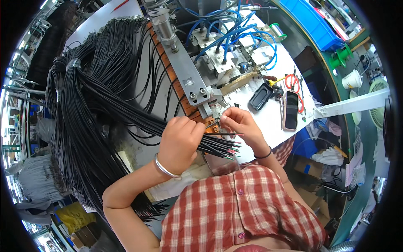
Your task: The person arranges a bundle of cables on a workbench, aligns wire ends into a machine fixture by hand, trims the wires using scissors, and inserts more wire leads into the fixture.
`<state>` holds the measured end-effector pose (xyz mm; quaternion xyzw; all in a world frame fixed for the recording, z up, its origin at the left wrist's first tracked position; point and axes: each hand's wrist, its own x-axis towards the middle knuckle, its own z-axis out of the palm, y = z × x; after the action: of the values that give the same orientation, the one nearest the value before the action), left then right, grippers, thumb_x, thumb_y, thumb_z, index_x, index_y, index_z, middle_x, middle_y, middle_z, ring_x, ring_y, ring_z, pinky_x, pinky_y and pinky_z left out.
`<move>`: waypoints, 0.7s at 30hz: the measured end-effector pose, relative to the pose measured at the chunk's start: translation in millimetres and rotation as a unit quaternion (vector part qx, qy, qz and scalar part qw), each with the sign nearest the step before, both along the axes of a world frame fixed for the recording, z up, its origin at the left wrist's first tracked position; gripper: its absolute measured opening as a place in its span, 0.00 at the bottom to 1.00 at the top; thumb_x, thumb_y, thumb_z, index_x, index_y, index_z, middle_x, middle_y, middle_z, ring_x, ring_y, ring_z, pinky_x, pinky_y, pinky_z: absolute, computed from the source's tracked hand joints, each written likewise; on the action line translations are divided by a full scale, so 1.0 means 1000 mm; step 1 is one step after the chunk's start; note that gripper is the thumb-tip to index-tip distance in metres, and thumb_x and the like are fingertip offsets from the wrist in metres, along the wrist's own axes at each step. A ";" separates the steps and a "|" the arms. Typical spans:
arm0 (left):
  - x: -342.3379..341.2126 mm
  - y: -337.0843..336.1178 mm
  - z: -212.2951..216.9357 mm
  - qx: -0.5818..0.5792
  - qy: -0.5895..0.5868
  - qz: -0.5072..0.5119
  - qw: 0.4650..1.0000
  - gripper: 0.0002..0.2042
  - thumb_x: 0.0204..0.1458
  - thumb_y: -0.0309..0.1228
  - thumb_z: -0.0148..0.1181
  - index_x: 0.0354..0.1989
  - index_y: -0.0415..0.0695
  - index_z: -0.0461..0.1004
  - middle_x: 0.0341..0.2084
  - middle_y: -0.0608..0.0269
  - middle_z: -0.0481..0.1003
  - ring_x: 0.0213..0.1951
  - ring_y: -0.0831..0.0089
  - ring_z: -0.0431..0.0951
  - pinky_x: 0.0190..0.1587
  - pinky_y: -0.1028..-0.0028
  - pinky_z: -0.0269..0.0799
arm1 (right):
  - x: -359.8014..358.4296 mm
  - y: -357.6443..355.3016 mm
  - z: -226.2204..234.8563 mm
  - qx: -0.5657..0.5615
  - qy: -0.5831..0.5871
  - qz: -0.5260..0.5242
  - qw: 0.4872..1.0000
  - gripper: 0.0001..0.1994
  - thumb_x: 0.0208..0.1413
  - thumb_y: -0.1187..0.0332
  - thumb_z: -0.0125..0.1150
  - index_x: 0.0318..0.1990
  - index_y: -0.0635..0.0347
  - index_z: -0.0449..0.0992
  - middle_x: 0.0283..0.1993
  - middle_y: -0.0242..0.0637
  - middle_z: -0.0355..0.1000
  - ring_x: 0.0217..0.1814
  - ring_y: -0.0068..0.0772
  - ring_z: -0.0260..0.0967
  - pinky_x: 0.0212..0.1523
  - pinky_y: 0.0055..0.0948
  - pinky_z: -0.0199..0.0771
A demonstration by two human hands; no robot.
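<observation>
Wire bundle held at the table; single wire pinched beside the machine.

A large bundle of black wires (96,109) is spread across the table (268,122), its stripped ends gripped in the closed left hand (179,143). The machine (210,54) with blue hoses stands behind. One wire (228,134) is pinched in the closed right hand (241,126), just beside the bundle ends. A phone (290,110) lies right of it, near red scissors (294,82).

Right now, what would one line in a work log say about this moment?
left hand: grips bundle of black cables | right hand: pinches one black cable by the machine | phone: flat on table
</observation>
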<state>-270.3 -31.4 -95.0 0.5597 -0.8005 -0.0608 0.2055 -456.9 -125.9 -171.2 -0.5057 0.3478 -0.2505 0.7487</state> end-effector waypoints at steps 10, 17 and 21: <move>0.001 0.003 -0.016 0.021 -0.035 -0.011 0.999 0.13 0.24 0.19 0.55 0.23 0.42 0.64 0.19 0.58 0.66 0.28 0.59 0.67 0.34 0.65 0.61 | -0.003 -0.006 0.008 0.064 0.040 0.078 0.994 0.06 0.58 0.70 0.55 0.30 0.61 0.69 0.19 0.20 0.61 0.18 0.08 0.53 0.17 0.13 0.52; -0.002 0.002 -0.003 0.016 -0.022 0.009 1.000 0.09 0.29 0.20 0.57 0.21 0.44 0.65 0.19 0.62 0.66 0.27 0.64 0.67 0.30 0.69 0.61 | -0.004 0.004 0.009 -0.035 -0.032 -0.015 0.999 0.04 0.53 0.75 0.59 0.36 0.64 0.73 0.21 0.21 0.64 0.22 0.09 0.59 0.22 0.12 0.60; -0.001 0.000 -0.005 -0.023 0.005 0.000 1.000 0.10 0.27 0.21 0.57 0.21 0.43 0.65 0.19 0.62 0.65 0.27 0.64 0.67 0.30 0.68 0.60 | -0.005 0.004 0.013 -0.004 -0.033 -0.016 0.999 0.05 0.51 0.77 0.61 0.36 0.66 0.76 0.24 0.25 0.70 0.25 0.10 0.63 0.25 0.13 0.63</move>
<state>-270.9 -31.1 -100.0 0.5550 -0.8005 -0.0449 0.2219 -461.5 -122.2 -158.0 -0.4945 0.3296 -0.2808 0.7536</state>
